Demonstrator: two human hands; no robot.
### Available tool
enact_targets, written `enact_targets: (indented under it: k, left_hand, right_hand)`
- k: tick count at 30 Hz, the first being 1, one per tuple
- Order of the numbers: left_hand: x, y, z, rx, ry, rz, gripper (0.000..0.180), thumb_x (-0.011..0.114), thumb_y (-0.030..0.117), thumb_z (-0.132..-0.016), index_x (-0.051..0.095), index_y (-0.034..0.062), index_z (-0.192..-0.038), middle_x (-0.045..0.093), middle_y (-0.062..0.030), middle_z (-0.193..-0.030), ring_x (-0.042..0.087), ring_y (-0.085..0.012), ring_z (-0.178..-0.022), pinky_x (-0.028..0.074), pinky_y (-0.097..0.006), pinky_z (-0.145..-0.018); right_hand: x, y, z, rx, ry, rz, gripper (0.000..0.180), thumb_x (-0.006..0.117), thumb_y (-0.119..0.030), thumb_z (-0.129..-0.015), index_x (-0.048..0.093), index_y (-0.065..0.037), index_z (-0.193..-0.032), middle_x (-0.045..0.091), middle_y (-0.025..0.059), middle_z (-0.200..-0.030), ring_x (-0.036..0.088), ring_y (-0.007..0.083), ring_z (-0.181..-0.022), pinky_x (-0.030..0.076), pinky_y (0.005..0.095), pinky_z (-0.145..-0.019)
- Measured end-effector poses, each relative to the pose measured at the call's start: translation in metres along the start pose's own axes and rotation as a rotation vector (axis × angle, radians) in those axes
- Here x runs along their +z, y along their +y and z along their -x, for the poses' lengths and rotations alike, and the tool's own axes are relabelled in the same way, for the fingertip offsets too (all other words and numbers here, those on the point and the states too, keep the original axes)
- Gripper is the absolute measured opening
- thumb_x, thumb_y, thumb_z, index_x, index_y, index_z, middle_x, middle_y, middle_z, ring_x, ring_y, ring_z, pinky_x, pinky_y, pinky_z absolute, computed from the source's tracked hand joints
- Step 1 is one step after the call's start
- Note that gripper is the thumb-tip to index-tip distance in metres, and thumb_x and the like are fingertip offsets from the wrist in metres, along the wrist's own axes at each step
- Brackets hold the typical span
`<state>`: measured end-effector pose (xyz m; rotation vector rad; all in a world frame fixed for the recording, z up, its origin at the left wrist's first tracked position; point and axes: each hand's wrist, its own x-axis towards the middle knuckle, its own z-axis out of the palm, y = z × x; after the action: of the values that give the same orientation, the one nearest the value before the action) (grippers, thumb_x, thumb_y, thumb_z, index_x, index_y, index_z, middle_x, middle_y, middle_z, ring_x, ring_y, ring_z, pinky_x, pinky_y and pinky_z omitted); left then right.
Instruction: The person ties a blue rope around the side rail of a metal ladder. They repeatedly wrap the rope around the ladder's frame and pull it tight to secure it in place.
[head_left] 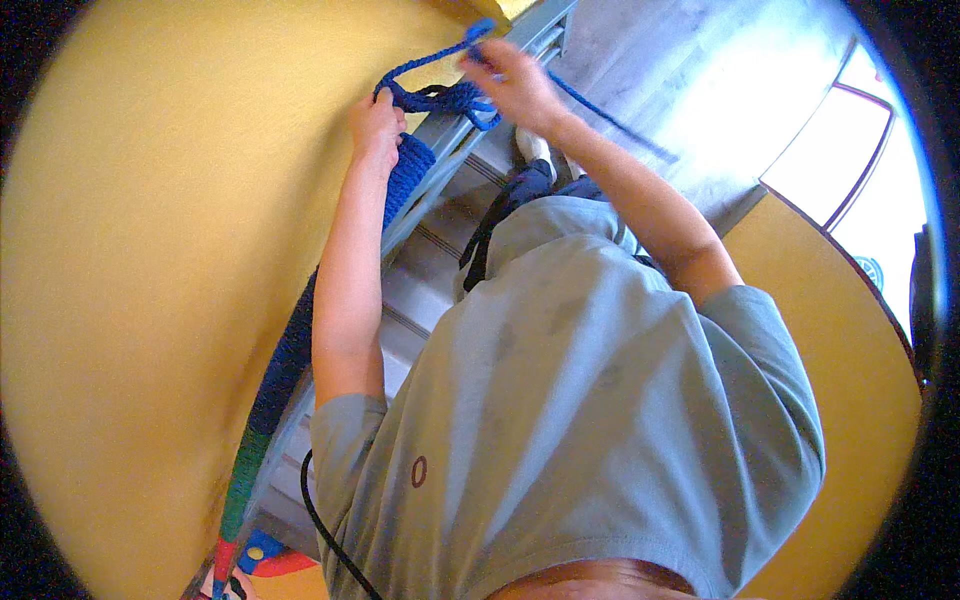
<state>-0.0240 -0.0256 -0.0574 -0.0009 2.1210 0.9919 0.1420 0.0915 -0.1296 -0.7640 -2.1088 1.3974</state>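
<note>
A blue rope [408,172] is wound tightly around the handrail along the yellow wall. At the upper end of these coils, my left hand [377,130] is closed on the rope, its thumb toward the far end. Several loose loops hang just beyond it, over the grey metal railing [452,150]. My right hand [518,85] is raised to the right of the loops and pinches a strand that runs across from near my left hand. Slight blur covers its fingertips. From there the rope's tail [600,117] stretches right, above the floor.
The wrapped rail runs down at left, with dark blue, green [248,470] and red [225,553] sections. Stairs [435,240] lie beneath the railing. A yellow wall [150,250] borders my left; another yellow panel [830,400] stands at right, near a bright doorway. A black cable [320,510] hangs beside my left sleeve.
</note>
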Motion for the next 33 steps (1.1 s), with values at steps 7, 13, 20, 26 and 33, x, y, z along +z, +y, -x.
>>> enact_targets:
  k: [7, 13, 20, 26, 33]
  left_hand:
    - [0.001, -0.006, -0.001, 0.075, 0.011, -0.031, 0.022, 0.050, 0.026, -0.092, 0.052, 0.0041, -0.090, 0.052, -0.0065, -0.063, 0.045, -0.0108, -0.043, 0.030, -0.027, -0.034]
    - [0.007, -0.021, -0.016, 0.760, 0.241, -0.554, 0.056, 0.059, 0.023, -0.087, 0.037, -0.0022, -0.131, 0.056, -0.0245, -0.111, 0.060, -0.0305, -0.088, 0.047, -0.036, -0.076]
    - [0.002, -0.012, -0.021, 0.460, -0.138, -0.495, 0.023, 0.057, 0.022, -0.088, 0.056, 0.0028, -0.100, 0.051, -0.0041, -0.068, 0.047, -0.0147, -0.058, 0.035, -0.030, -0.051]
    - [0.000, -0.004, -0.020, -0.043, -0.158, -0.438, 0.028, 0.049, 0.036, -0.093, 0.057, 0.0099, -0.085, 0.045, 0.0027, -0.055, 0.037, -0.0091, -0.041, 0.028, -0.027, -0.039]
    - [-0.001, -0.026, -0.067, -0.427, -0.240, -0.430, 0.025, 0.046, 0.031, -0.094, 0.059, 0.0094, -0.094, 0.056, -0.0033, -0.070, 0.043, -0.0159, -0.052, 0.036, -0.031, -0.048]
  right_hand:
    - [0.043, -0.014, -0.022, -0.160, -0.363, 0.379, 0.025, 0.061, -0.016, -0.076, 0.059, -0.009, -0.100, 0.064, 0.0141, -0.092, 0.059, 0.0312, -0.093, 0.045, 0.0423, -0.081]
    - [0.050, -0.009, -0.075, 0.017, -0.502, 0.673, 0.023, 0.062, -0.013, -0.072, 0.064, -0.012, -0.095, 0.067, 0.0122, -0.084, 0.065, 0.0335, -0.083, 0.050, 0.0484, -0.063]
    - [0.046, -0.025, -0.081, -0.174, -0.560, 0.003, 0.031, 0.066, -0.008, -0.070, 0.056, -0.001, -0.099, 0.063, 0.0186, -0.090, 0.061, 0.0342, -0.088, 0.049, 0.0395, -0.076]
    - [0.016, 0.000, -0.014, -0.073, 0.203, -0.100, 0.016, 0.064, -0.018, -0.074, 0.060, -0.006, -0.084, 0.062, 0.0131, -0.080, 0.060, 0.0324, -0.075, 0.048, 0.0407, -0.064]
    - [0.073, 0.042, 0.053, 0.908, -0.292, -1.000, 0.041, 0.057, -0.037, -0.089, 0.058, -0.003, -0.111, 0.062, 0.0086, -0.108, 0.060, 0.0176, -0.097, 0.046, 0.0317, -0.091]
